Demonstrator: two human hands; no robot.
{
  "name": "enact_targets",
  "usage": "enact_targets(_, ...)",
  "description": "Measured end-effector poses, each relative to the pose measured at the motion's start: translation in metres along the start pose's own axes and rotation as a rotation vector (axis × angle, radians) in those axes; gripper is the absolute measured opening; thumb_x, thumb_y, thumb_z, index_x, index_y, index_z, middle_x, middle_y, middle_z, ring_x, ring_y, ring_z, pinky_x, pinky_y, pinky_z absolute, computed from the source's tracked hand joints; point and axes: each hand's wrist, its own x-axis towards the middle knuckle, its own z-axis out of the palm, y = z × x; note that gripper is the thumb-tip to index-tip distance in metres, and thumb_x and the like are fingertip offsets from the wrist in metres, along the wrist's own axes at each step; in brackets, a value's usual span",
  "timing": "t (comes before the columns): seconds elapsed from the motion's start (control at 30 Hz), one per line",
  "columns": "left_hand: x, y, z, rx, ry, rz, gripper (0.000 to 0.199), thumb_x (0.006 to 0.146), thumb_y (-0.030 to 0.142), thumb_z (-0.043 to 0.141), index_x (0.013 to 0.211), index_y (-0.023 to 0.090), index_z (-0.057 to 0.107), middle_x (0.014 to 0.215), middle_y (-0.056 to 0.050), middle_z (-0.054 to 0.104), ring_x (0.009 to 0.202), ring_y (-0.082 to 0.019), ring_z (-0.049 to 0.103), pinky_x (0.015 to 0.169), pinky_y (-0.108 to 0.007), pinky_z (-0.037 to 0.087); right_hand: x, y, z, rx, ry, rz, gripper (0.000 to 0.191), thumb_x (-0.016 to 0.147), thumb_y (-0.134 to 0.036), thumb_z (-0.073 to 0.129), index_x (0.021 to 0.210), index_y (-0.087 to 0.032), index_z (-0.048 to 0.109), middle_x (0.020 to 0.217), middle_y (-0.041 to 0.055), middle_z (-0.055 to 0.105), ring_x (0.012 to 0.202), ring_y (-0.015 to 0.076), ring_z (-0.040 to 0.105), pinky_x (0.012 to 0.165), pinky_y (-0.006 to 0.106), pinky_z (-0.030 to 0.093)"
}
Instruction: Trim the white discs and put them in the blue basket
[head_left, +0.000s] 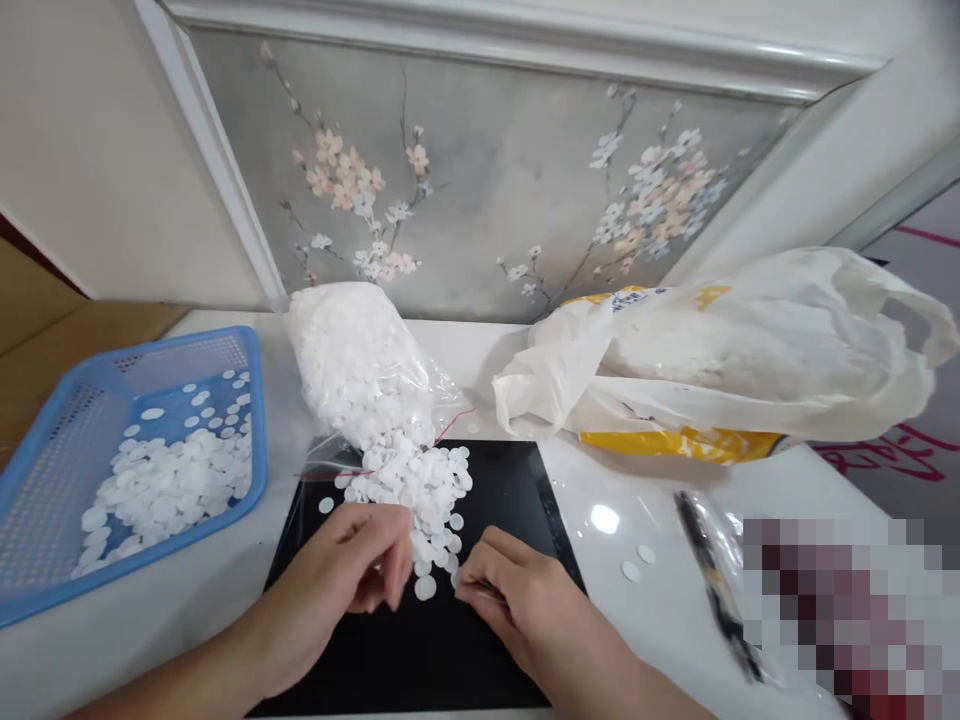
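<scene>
A heap of small white round discs (pixel 427 490) lies on a black board (pixel 480 670). The discs spill from the mouth of a clear plastic bag (pixel 352 360) that is full of more of them. My left hand (pixel 367 555) is at the heap's left edge, its fingers curled together and slightly blurred. Whatever they may hold is hidden. Just right of the heap, my right hand (pixel 510 590) is closed in a pinch over the board. A disc shows close by its fingertips, but I cannot make out what is between them.
At the left stands a blue plastic basket (pixel 259 430) with many discs inside. A white and yellow plastic bag (pixel 720 350) lies at the back right. Two loose discs (pixel 631 571) and a black pen-like item in clear wrapping (pixel 716 580) rest on the white table (pixel 622 640).
</scene>
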Motion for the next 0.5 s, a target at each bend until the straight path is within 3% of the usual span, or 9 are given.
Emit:
enact_targets(0.1, -0.002, -0.001, -0.003, 0.453, 0.031, 0.071, 0.03, 0.085, 0.04, 0.057, 0.062, 0.02, 0.059, 0.053, 0.006, 0.045, 0.051, -0.011, 0.038, 0.051, -0.024, 0.025, -0.001, 0.0, 0.001, -0.027, 0.024, -0.034, 0.019, 0.083, -0.002, 0.052, 0.074, -0.019, 0.055, 0.076, 0.0001, 0.055, 0.056, 0.011, 0.051, 0.053, 0.021, 0.041)
enact_targets(0.2, -0.002, -0.011, -0.005, 0.841, -0.008, 0.265, 0.012, 0.086, 0.026, 0.058, 0.083, 0.026, 0.07, 0.069, 0.004, 0.066, 0.063, -0.014, 0.056, 0.06, -0.024, 0.033, -0.001, 0.0, 0.001, -0.008, 0.077, -0.037, 0.022, 0.077, 0.002, 0.052, 0.071, -0.019, 0.054, 0.072, -0.002, 0.051, 0.053, 0.0092, 0.048, 0.051, 0.019, 0.038)
enact_targets(0.27, 0.0, -0.02, -0.006, 0.968, -0.05, 0.407, 0.017, 0.087, 0.019, 0.057, 0.086, 0.028, 0.071, 0.08, 0.002, 0.073, 0.073, -0.017, 0.062, 0.064, -0.025, 0.035, 0.001, 0.0, 0.001, 0.003, 0.114, -0.031, 0.023, 0.074, 0.004, 0.052, 0.069, -0.019, 0.053, 0.07, -0.0029, 0.05, 0.053, 0.0089, 0.047, 0.05, 0.019, 0.037)
enact_targets(0.5, 0.011, -0.04, -0.002, 1.305, 0.002, 0.681, 0.024, 0.088, 0.011, 0.051, 0.076, 0.025, 0.067, 0.067, 0.002, 0.067, 0.062, -0.016, 0.056, 0.053, -0.028, 0.028, 0.004, 0.004, -0.006, 0.014, 0.212, 0.032, 0.021, 0.071, 0.0, 0.051, 0.067, -0.021, 0.048, 0.061, -0.0057, 0.049, 0.051, 0.0096, 0.045, 0.048, 0.02, 0.034)
